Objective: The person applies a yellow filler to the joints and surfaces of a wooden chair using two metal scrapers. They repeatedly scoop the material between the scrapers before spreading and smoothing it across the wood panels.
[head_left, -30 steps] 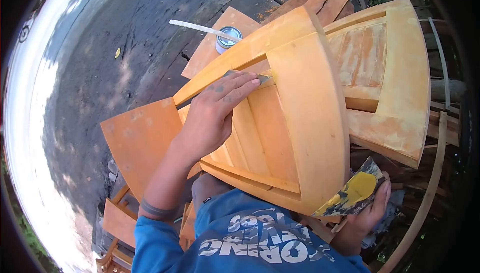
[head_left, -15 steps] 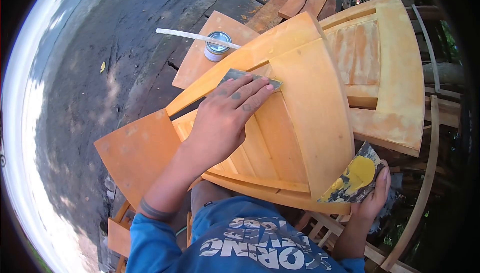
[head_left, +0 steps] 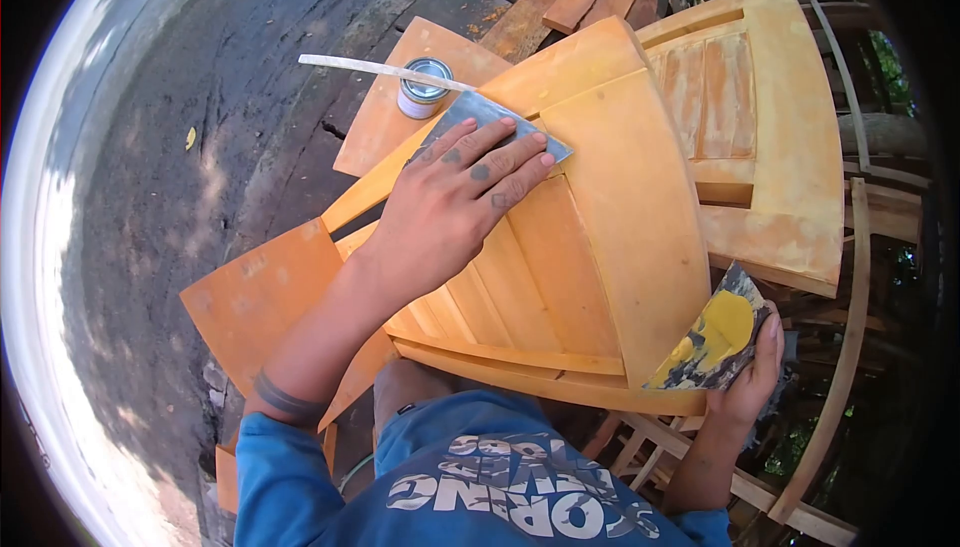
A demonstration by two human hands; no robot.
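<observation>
My left hand (head_left: 450,197) reaches over a yellowish wooden panel door (head_left: 640,187), fingers spread across the flat grey blade of a putty scraper (head_left: 490,112). The scraper's edge is right at the joint between the upper rail and the side rail. At the lower right, my right hand (head_left: 752,377) grips a dark, smeared putty board (head_left: 705,342) from its outer side. A thick mound of yellow putty (head_left: 728,327) sits on that board. Its lower tip overlaps the door's corner. My thumb on the scraper side is hidden beneath the hand.
An opened can (head_left: 424,87) with a pale stick (head_left: 370,67) across it stands on a brown board (head_left: 375,142) beyond the door. Another panel door (head_left: 790,147) lies to the right. A flat brown board (head_left: 265,297) is at left, and long wooden strips (head_left: 850,347) run along the right.
The scraper has turned so more of its blade face shows, and my left hand has shifted slightly up. My right hand keeps the putty board in nearly the same place; the view has moved a little.
</observation>
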